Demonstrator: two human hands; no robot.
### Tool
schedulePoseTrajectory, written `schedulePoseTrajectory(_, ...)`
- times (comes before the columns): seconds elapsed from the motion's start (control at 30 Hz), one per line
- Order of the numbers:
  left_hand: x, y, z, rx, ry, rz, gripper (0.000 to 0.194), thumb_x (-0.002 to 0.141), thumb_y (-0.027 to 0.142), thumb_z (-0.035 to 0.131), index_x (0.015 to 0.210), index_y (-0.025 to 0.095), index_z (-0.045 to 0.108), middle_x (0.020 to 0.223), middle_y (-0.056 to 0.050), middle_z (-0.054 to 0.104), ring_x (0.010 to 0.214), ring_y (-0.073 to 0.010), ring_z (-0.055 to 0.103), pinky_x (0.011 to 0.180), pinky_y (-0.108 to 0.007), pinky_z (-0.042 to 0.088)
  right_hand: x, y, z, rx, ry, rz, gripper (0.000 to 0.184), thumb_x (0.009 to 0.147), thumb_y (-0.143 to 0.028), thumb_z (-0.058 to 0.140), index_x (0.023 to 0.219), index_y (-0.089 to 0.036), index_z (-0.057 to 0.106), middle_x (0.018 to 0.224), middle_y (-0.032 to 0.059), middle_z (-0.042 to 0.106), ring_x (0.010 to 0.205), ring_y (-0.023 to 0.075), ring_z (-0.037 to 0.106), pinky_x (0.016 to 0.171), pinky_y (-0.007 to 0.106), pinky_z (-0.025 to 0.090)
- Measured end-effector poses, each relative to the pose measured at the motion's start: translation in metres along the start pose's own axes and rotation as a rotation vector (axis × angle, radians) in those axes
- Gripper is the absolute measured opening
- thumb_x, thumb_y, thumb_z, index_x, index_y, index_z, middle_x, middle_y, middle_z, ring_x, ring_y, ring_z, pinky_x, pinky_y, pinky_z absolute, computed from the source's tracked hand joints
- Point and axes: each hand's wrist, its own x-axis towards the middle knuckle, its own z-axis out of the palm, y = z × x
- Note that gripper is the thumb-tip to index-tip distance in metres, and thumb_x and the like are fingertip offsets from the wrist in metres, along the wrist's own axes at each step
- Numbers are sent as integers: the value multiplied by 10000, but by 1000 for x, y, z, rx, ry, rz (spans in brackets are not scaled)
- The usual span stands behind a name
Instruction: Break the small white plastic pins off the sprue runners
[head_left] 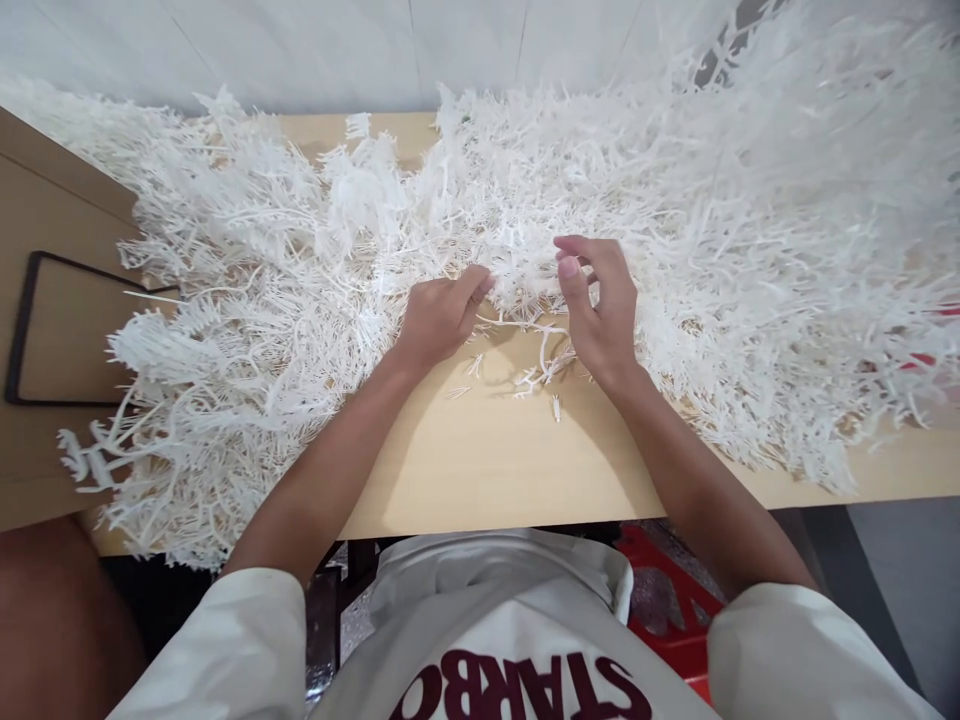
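Observation:
My left hand (444, 315) is closed, its thumb pressed against the fingers on a white branched plastic strand (517, 322). The strand runs from this hand to the right, over the bare strip of table. My right hand (602, 305) is a short way to the right, fingers bent and a small gap between thumb and forefinger; I see nothing between them. Behind both hands lies a heap of white feathery plastic sprigs (525, 200). Several small white bits (534, 378) are scattered on the wood between my wrists.
White sprigs cover most of the wooden table (487, 470), piled high on the right. A brown box (67, 230) with a black wire handle (22, 330) stands at the left. A red plastic stool (667, 600) is below the table edge. Another person's bare limb (60, 620) shows at lower left.

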Motion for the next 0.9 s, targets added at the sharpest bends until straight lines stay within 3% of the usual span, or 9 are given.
schedulePoseTrajectory(0.17,-1,-5,2,27,-31,114,356,973,367,300,882,185,592,583,9,566,487,-85,486,521,-227,304,0,6,4,33,-230,-19,398,879,-547,458,1115,-256,590,1065,41,640,887,159,598,810,336,474)
schedulePoseTrajectory(0.3,-1,-7,4,32,-34,131,353,969,372,315,860,189,596,615,2,608,500,-86,512,517,-230,288,-2,9,7,-47,-284,-89,345,897,-517,443,884,-214,607,867,34,634,792,149,564,740,300,442)
schedulePoseTrajectory(0.53,1,-7,3,-41,-31,0,368,973,400,288,901,207,593,761,-9,669,586,-89,552,542,-233,320,-1,4,3,-155,-346,-278,352,941,-419,392,672,-214,491,661,3,505,678,136,469,652,287,375)
schedulePoseTrajectory(0.67,4,-10,2,-108,-37,-88,399,965,444,288,844,213,591,694,0,619,576,-101,529,566,-252,339,-5,-2,2,-186,-387,-343,363,940,-350,396,606,-210,422,582,-17,438,587,117,412,582,279,343)
schedulePoseTrajectory(0.73,6,-16,3,-134,-17,-156,424,957,482,281,821,220,585,645,7,578,563,-109,507,579,-266,347,-10,-5,2,-175,-364,-432,367,931,-303,405,576,-210,392,547,-22,406,551,112,378,550,280,325)
schedulePoseTrajectory(0.83,8,-26,3,-172,142,-311,459,952,530,231,858,240,573,655,6,561,598,-121,512,601,-277,357,-19,-11,3,-118,-266,-555,397,913,-264,421,527,-207,346,502,-22,378,509,110,342,518,290,303)
schedulePoseTrajectory(0.9,8,-27,2,-173,180,-345,455,951,538,221,899,250,570,672,6,559,612,-120,521,605,-275,354,-22,-14,5,-78,-176,-573,367,903,-274,452,546,-211,400,520,-17,430,518,113,379,532,295,331)
